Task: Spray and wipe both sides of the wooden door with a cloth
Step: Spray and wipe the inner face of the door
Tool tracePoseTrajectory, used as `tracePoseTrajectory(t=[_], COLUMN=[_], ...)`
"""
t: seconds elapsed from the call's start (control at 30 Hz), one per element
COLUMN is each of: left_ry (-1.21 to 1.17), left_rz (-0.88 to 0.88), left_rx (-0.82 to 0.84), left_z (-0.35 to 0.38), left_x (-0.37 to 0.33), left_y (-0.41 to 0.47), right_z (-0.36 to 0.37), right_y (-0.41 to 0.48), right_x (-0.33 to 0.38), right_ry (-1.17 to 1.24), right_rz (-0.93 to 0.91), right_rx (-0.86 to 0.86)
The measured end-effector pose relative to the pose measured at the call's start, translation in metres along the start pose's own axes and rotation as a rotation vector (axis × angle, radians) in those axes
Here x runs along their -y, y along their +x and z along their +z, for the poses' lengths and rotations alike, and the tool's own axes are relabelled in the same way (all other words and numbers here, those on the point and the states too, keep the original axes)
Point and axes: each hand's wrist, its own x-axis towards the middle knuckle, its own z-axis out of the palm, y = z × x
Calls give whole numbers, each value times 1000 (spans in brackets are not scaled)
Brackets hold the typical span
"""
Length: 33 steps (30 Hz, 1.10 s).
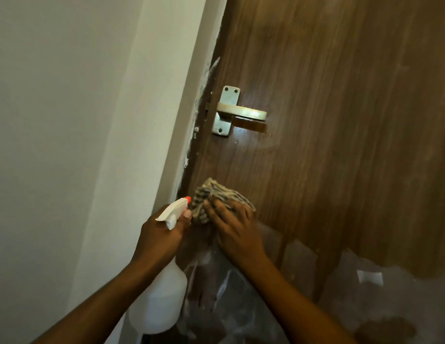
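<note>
**Wooden door, latch side: cloth and spray bottle in hand**

- Wooden door (340,120): dark brown veneer with vertical grain and a faint sheen. It fills the frame from 12 to 4 o'clock, and its top and right side are cut off.
- Cloth (211,194): the task's wiper, a bunched, ribbed weave in tan and dark stripes. It lies against the door face near the latch edge, at 6 o'clock from the handle.
- Right hand (235,234): its grip is bent over the cloth, with fingers dug into the folds, pressing it to the wood. The hand covers the cloth's lower half.
- Left hand (159,237): its grip is wrapped round the neck of the spray bottle (159,301), at 9 o'clock from the cloth and just beside it. The bottle is translucent white plastic, its head is white with an orange nozzle tip (188,199), and its contents cannot be made out.
- Lever handle (243,112): brushed pale metal, horizontal, on an upright backplate (227,95) with visible screws.
- Plastic film (241,294): clear, wrinkled and torn at its upper edge, it covers the door's lower part from 5 to 6 o'clock. A small white patch (369,278) sits on it.
- Wall (67,145): plain off-white, at 9 o'clock. White paint smears (211,68) run along the door's edge.
</note>
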Motion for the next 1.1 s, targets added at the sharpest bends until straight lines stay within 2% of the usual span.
tracePoseTrajectory(t=[0.07,0.1,0.23,0.3,0.37,0.47,0.57,0.63,0.7,0.8,0.87,1.0,1.1], left_ry=[13,16,27,34,43,39,20,24,43,49,31,36,69], left_rz=[-4,-6,13,25,26,11,-55,-31,-21,-40,-38,26,45], left_rx=[-1,-2,1,-3,-5,-17,16,37,55,46,21,-6,-22], left_z=[-9,-14,-23,-23,-21,-16,-10,-6,-4,1,2,-4,-7], left_x=[8,11,22,29,35,46,60,70,76,82,86,86,83], left_y=[-2,-3,-5,-9,-15,-22,-34,-48,-61,-68,-68,-62,-60], right_z=[-10,-13,-7,8,26,44,35,21,11,16,29,42,27], right_y=[-18,-16,51,82,80,13,-59,-66,-47,-17,-18,-76,-129], right_x=[-22,-33,-29,1,28,56,48,29,20,43,58,70,56], right_ry=[-45,-69,-115,-89,-56,-18,-21,-78,-96,-77,-58,4,-8], right_rz=[-60,-31,299,332,220,-17,-105,-43,105,259,212,-102,-174], right_rx=[22,33,-39,-63,-24,128,131,85,16,-14,46,151,188])
